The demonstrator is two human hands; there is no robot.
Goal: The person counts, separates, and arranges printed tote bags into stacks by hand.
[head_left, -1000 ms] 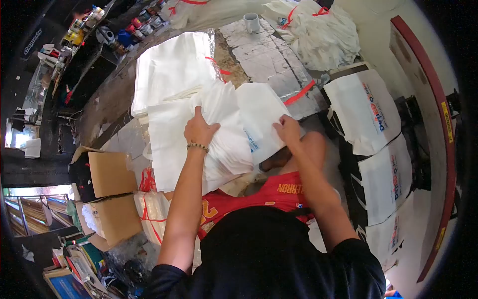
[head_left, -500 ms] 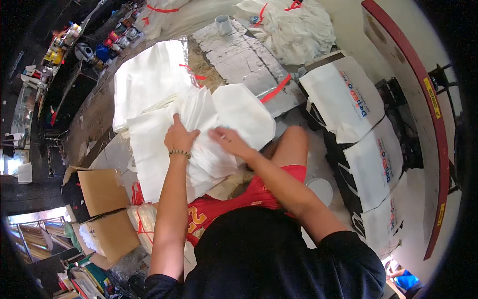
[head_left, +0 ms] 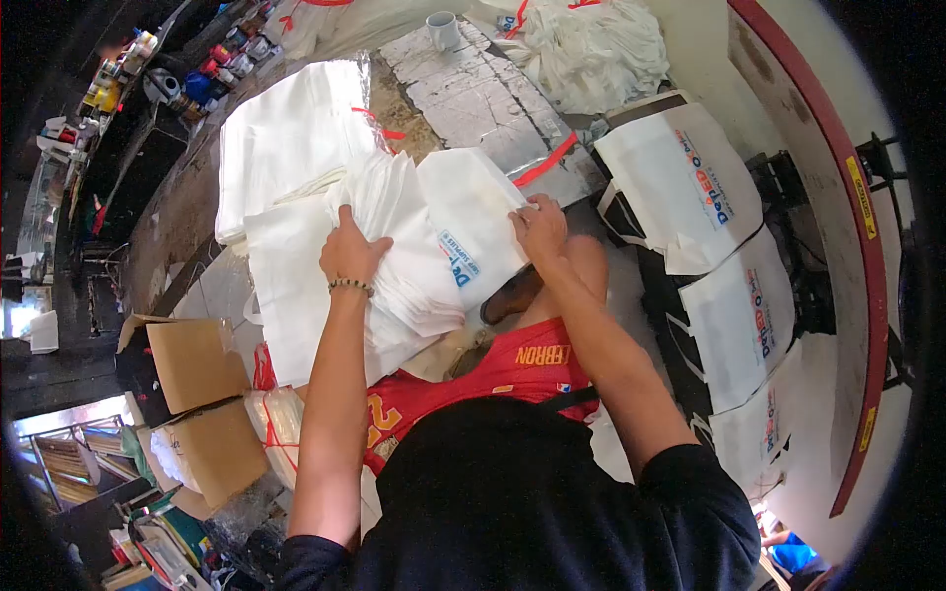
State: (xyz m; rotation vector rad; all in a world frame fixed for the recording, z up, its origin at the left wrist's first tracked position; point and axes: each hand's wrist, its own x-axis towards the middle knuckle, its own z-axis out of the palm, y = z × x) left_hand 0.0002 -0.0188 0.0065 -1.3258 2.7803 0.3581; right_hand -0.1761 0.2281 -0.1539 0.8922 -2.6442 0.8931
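Observation:
My left hand [head_left: 352,251] lies on a fanned stack of white fabric bags [head_left: 404,266], thumb and forefinger spread apart. At the right, my right hand [head_left: 540,229] pinches the edge of a white bag [head_left: 471,212] that juts out from the stack. Blue print shows on this bag's lower part. Behind my left hand is a taller pile of white bags [head_left: 286,138] with a clear wrap along its far edge.
A white mug [head_left: 442,32] stands on a taped silver board [head_left: 473,94]. Printed white bags [head_left: 680,187] hang over dark supports at the right, beside a red-edged panel [head_left: 828,128]. Open cardboard boxes [head_left: 202,364] are at the left, and bundled bags [head_left: 591,59] lie at the back.
My right hand moved left over the fanned stack, then back right to a bag's edge, and the blue print shows again. My left hand stays on the stack. The camera view has shifted.

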